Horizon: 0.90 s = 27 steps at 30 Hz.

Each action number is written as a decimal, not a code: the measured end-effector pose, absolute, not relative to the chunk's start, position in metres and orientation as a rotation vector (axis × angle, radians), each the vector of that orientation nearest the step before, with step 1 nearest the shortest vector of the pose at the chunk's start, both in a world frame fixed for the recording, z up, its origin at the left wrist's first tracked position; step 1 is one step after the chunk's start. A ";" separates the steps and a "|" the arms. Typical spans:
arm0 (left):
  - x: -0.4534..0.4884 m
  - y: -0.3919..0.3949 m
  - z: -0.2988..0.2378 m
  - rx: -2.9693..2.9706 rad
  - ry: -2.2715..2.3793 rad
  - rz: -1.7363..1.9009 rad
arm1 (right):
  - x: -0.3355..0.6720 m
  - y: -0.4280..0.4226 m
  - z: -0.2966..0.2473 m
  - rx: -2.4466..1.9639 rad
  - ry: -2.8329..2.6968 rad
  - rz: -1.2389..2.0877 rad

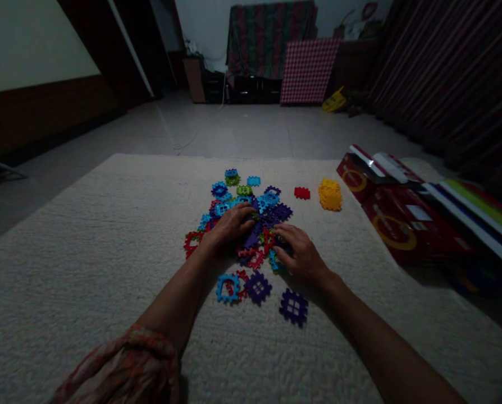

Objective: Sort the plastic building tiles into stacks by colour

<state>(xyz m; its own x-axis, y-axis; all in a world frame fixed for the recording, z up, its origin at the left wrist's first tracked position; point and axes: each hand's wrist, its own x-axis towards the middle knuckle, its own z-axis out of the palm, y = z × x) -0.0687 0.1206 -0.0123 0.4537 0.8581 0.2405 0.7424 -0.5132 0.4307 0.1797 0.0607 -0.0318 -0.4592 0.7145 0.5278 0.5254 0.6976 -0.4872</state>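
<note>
Two bare hands rest on a heap of bright plastic interlocking square tiles in the middle of a cream woven rug.
The left hand lies palm down, fingers curled into the heap's middle; whether it clasps a piece cannot be told; the right hand lies flat, fingers spread, gripping nothing, on the heap's near right edge; a loose purple square tile lies just beside its wrist; a yellow plastic cube stands apart beyond; a long red cardboard box lies at the rug's right edge, its inside hidden.

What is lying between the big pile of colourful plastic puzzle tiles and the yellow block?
One small red plastic tile lies there alone on the cream carpet, in the head view.
</note>
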 end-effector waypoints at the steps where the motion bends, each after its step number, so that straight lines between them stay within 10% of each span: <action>1: -0.071 0.121 -0.009 2.439 1.338 0.611 | 0.175 0.056 -0.027 -0.898 -2.183 0.342; 27: -0.173 0.118 -0.002 1.906 2.026 0.557 | 0.155 0.039 -0.030 -0.712 -2.479 0.311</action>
